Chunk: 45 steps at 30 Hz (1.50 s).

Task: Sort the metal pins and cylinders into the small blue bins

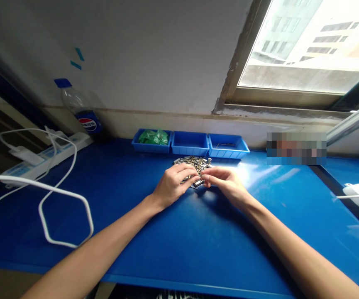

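Because the small metal parts [194, 161] lie in 1 loose pile on the blue tabletop [167, 245], the 2 hands can meet over its near edge with fingertips almost touching; the left hand [174, 182] arches in from one side, its fingers bent toward the thumb; the right hand [224, 180] mirrors it; I cannot tell whether either set of fingers closes on a part, as the pieces are too small. Just behind the pile, 3 blue plastic bins stand in a row, presumably for easy reach: the left bin [151, 148] keeps green packets [152, 136] together; the right bin [229, 154] holds thin dark pieces [225, 144]. Farther left, a cola bottle [87, 122] and a white power strip [47, 156] sit well apart from the hands, probably to leave elbow room.
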{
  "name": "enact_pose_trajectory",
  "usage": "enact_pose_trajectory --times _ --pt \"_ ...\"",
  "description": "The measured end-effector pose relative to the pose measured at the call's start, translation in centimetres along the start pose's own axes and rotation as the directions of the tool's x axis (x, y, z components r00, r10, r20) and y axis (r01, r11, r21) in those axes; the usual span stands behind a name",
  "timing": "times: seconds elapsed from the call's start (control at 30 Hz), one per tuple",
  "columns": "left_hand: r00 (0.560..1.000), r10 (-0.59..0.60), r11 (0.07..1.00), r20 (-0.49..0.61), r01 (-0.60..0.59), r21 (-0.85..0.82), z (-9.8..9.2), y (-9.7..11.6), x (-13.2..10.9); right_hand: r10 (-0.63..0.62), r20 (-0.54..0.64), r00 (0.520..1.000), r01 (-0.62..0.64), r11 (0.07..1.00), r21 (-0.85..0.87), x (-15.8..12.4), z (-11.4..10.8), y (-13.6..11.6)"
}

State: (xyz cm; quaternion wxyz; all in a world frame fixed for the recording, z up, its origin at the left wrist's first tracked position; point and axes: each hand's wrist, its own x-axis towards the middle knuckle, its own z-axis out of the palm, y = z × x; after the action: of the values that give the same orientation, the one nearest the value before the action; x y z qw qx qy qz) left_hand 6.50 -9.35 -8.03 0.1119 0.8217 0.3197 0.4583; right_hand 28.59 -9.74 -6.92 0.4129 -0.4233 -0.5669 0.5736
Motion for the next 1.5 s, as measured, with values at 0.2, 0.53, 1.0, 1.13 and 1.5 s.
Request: enact_pose_trajectory --times 0.2,0.53,1.0,1.13,1.5 --pt "0.977 0.066 0.985 0.204 -0.096 0.144 -2.0 -0.4 0.8 -0.035 -0.167 0.985 0.024 0.998 -0.066 0.6 -1.2 0.0" --pt "0.863 0.158 0.944 0.48 -0.275 0.184 -3.2 -1.3 1.1 -0.231 -0.267 0.936 0.187 0.966 -0.178 1.3 -4.6 -0.6" --pt "0.859 0.03 0.981 0.511 -0.124 0.15 -3.3 -1.1 1.3 -0.177 -0.177 0.968 0.149 0.975 -0.164 0.8 -2.6 0.1" --pt "0.94 -0.032 0.999 0.339 0.036 -0.004 -3.6 -1.0 1.4 -0.162 -0.134 0.978 0.143 0.979 -0.145 0.4 -2.0 0.1" --pt "0.982 -0.191 0.975 0.012 0.191 -0.116 -2.0 0.4 1.2 -0.027 0.024 0.999 0.027 1.0 0.013 -0.1 -0.4 -0.6"
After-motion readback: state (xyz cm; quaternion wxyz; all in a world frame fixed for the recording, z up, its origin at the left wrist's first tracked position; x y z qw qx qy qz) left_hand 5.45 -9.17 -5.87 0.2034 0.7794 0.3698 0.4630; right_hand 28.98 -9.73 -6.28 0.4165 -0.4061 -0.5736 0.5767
